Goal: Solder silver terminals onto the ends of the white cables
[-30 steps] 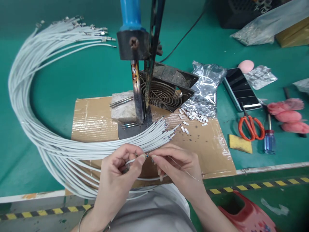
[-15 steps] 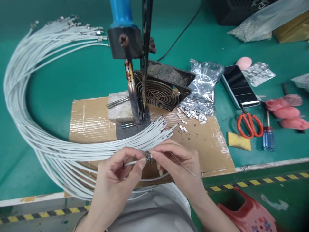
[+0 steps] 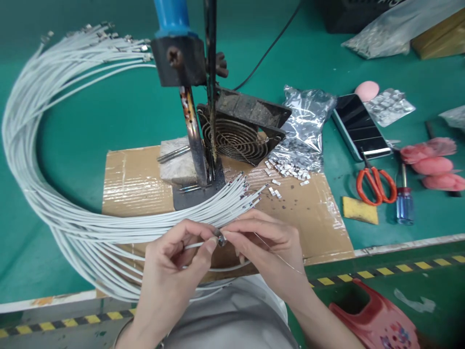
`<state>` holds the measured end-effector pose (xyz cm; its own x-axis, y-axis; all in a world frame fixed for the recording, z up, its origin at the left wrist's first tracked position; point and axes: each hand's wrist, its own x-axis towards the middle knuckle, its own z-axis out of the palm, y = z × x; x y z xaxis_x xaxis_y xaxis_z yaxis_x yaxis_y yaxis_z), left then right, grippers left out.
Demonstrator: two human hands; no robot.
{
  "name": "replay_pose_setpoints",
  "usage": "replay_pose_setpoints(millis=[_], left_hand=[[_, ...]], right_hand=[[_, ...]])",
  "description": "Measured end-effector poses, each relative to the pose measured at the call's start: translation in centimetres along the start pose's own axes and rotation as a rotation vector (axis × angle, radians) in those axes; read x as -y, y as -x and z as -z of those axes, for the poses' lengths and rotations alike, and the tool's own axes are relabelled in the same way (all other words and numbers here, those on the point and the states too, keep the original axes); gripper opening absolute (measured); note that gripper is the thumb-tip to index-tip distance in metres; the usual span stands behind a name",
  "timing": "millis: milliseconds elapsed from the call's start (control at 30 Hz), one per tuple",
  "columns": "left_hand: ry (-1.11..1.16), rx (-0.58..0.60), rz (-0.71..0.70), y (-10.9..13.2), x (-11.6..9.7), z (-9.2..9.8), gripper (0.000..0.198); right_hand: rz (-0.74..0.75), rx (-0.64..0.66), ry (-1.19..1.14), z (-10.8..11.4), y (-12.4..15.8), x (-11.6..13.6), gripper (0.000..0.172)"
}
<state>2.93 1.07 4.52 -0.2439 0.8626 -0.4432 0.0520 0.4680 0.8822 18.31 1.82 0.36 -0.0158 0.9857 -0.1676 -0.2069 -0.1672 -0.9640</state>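
Observation:
My left hand point(image 3: 170, 271) pinches a white cable point(image 3: 194, 245) near its end, thumb against forefinger. At that end a small metal connector point(image 3: 221, 239) shows between the fingertips of both hands. My right hand point(image 3: 271, 247) is closed on the connector from the other side, its fingertips partly hiding it. A thin silvery wire point(image 3: 281, 258), which looks like solder, runs out of my right hand along its back. Just beyond my hands, a bundle of white cables point(image 3: 119, 228) lies across the cardboard point(image 3: 319, 228), tips to the right.
A clamped iron with a blue handle point(image 3: 173, 19) stands over the cardboard, beside a dusty fan point(image 3: 241, 138). Loose metal connectors point(image 3: 290, 169) spill from a plastic bag point(image 3: 308, 111). Rightward lie a phone point(image 3: 361, 127), orange-handled scissors point(image 3: 377, 186), a screwdriver point(image 3: 404, 206) and a yellow sponge point(image 3: 359, 210).
The view has shifted slightly, so the iron stand appears further left. Both hands keep their pinch; the metal connector between them has turned a little and shows more plainly.

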Motion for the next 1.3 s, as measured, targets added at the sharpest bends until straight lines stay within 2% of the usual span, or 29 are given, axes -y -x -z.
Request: replay_pose_setpoints(millis=[233, 533, 633, 767, 833, 933, 1067, 1167, 1300], left_hand=[[0.002, -0.012, 0.001, 0.2, 0.0, -0.2, 0.007], [-0.002, -0.011, -0.037, 0.2, 0.2, -0.3, 0.01], [0.002, -0.01, -0.044, 0.2, 0.2, -0.4, 0.01], [0.009, -0.032, -0.073, -0.2, 0.5, -0.6, 0.012], [0.011, -0.042, -0.09, -0.6, 0.6, -0.4, 0.013], [-0.024, 0.003, -0.128, -1.2, 0.8, 0.0, 0.014], [-0.031, -0.005, -0.174, -1.8, 0.8, 0.3, 0.015], [-0.016, -0.03, -0.187, -2.1, 0.6, 0.2, 0.014], [0.018, -0.078, -0.196, -2.6, 0.3, 0.1, 0.011]], right_hand=[[0.032, 0.031, 0.035, 0.3, -0.2, 0.2, 0.019], [0.057, 0.055, 0.1, 0.5, -0.3, 0.2, 0.015], [0.116, 0.053, 0.134, 0.6, -0.1, 0.0, 0.017], [0.206, 0.048, 0.302, 0.9, 0.6, -0.4, 0.029], [0.204, 0.042, 0.347, 1.0, 1.0, -0.6, 0.036], [0.189, 0.043, 0.343, 0.9, 1.3, -0.4, 0.039], [0.215, 0.021, 0.42, 0.8, 0.8, 0.3, 0.017], [0.276, 0.024, 0.456, 0.7, 0.2, 0.6, 0.025], [0.278, 0.033, 0.381, 0.5, -0.2, 0.6, 0.019]])
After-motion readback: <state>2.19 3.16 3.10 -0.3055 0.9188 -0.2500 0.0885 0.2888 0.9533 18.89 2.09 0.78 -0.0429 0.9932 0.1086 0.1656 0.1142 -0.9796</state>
